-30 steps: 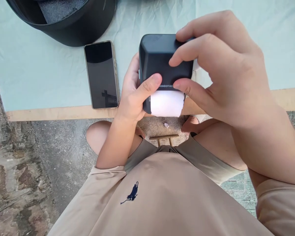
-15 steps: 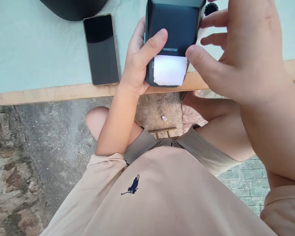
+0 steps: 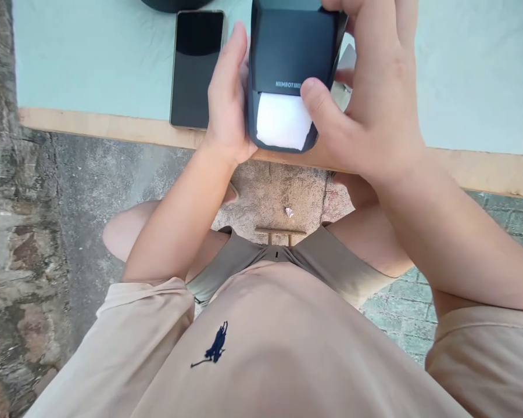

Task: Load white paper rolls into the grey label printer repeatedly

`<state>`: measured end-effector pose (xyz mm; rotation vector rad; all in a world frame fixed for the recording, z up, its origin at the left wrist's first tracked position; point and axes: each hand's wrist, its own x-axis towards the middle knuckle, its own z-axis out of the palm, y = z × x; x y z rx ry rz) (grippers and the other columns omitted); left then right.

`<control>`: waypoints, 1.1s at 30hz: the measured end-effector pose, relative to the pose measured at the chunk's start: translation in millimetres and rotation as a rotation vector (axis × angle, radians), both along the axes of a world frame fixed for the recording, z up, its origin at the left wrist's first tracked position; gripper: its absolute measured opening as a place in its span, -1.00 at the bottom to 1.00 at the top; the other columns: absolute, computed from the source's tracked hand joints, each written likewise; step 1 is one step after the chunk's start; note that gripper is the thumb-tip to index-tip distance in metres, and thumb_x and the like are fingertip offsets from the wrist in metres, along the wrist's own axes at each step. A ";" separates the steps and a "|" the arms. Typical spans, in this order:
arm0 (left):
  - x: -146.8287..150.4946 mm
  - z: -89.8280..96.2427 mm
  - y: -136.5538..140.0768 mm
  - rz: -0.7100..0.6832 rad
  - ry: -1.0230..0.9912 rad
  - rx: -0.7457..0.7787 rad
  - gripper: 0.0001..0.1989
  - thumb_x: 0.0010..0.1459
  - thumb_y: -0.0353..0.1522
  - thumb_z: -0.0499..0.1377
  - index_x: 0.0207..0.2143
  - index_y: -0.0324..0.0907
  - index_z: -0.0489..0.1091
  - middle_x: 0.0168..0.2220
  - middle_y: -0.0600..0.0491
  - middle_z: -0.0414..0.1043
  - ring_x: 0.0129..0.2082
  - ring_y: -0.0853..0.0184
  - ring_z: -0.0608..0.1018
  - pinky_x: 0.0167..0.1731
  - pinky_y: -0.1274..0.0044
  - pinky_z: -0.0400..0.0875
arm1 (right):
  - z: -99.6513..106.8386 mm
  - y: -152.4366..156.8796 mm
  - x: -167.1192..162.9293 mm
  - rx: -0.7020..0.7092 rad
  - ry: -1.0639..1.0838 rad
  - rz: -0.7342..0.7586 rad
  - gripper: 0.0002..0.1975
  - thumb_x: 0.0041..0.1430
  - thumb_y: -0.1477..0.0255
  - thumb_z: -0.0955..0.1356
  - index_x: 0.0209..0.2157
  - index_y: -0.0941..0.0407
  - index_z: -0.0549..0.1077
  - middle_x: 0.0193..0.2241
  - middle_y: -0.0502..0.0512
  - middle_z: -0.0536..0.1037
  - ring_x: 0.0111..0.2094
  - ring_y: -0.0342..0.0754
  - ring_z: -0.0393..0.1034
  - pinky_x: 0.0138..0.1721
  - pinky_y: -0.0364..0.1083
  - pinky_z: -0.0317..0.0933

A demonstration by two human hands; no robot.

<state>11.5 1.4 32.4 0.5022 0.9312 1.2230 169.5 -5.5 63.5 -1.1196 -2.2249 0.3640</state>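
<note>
A dark label printer (image 3: 294,49) marked NIIMBOT is held between my hands over the table's near edge. White label paper (image 3: 283,121) sticks out at its near end. My left hand (image 3: 229,101) grips the printer's left side, with the thumb raised along that side and the other fingers hidden behind. My right hand (image 3: 370,87) grips the right side; its thumb presses on the front by the paper slot and its fingers reach the far upper corner.
A phone (image 3: 196,69) lies screen up left of the printer. Part of a black round object (image 3: 174,4) shows at the top edge. The table (image 3: 91,69) has a pale green top and a wooden edge. On the ground below lies a paper scrap (image 3: 289,212).
My right hand has moved in from the right and closed on the printer. My left thumb has lifted off the printer's front to its side. The view has shifted somewhat.
</note>
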 end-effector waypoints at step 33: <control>-5.8 0.6 4.4 -0.195 0.048 0.212 -0.65 0.16 -0.10 0.05 -0.06 0.03 0.39 -0.18 0.05 0.49 0.17 0.19 0.38 0.00 0.45 0.41 | 43.4 9.7 -9.6 -0.105 0.241 -0.287 -0.83 0.28 0.43 0.17 -0.11 0.08 0.24 -0.09 0.00 0.33 -0.55 -0.32 0.18 -0.49 -0.13 0.16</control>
